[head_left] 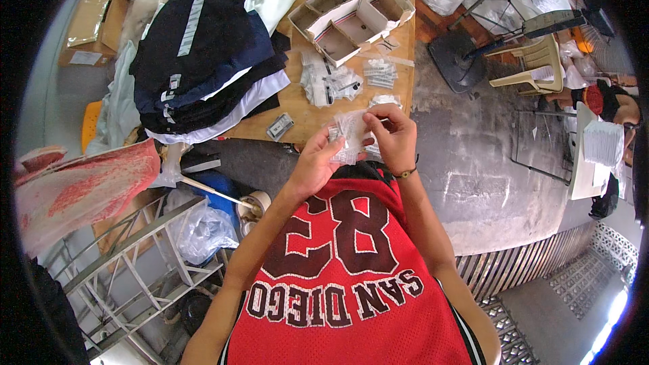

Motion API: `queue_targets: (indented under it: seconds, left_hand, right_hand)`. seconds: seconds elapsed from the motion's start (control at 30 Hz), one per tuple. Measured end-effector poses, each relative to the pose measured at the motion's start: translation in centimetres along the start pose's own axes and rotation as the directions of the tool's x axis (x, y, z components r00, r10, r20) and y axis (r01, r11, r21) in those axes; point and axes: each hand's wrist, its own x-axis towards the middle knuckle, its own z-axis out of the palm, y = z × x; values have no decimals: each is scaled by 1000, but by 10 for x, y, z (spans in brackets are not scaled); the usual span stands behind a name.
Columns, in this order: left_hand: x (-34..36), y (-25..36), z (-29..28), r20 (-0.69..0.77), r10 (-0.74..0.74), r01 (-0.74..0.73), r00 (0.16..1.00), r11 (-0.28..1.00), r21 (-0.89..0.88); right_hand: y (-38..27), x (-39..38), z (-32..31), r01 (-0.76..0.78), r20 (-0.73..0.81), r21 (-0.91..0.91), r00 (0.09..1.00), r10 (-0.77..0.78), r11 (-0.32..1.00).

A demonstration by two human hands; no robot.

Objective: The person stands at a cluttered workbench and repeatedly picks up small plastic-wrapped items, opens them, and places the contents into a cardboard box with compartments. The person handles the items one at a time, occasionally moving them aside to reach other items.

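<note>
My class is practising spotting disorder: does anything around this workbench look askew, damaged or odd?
Yes, mildly. The heap of clear plastic pieces lies jumbled, untidy beside the neater small stack. The clothing pile looks uneven, its layers sticking out at different edges. The grey floor is blotchy and scuffed, so it seems worn.

Glossy clear plastic packets [349,136] in your left hand [316,160]; smooth wood counter [293,98] ahead of it, matt cardboard box [376,38] farther out, matt cloth pile [223,37] forward-left.
</note>
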Motion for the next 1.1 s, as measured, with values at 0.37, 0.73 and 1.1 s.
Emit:
queue_targets:
  seconds: [0.37,0.73,1.1]
  left_hand:
    - [-6,-1,7,-60,28,-23,998,996,91]
    - [-6,3,9,-178,133,-62,975,931,358]
    - [2,-5,-2,-361,219,-35,907,891,452]
  right_hand:
    - [-3,11,-12,-2,-17,-2,1000,2,1000]
    - [-2,12,-8,32,-17,-8,999,-32,999]
    - [1,-2,-6,-14,45,-77,999,18,997]
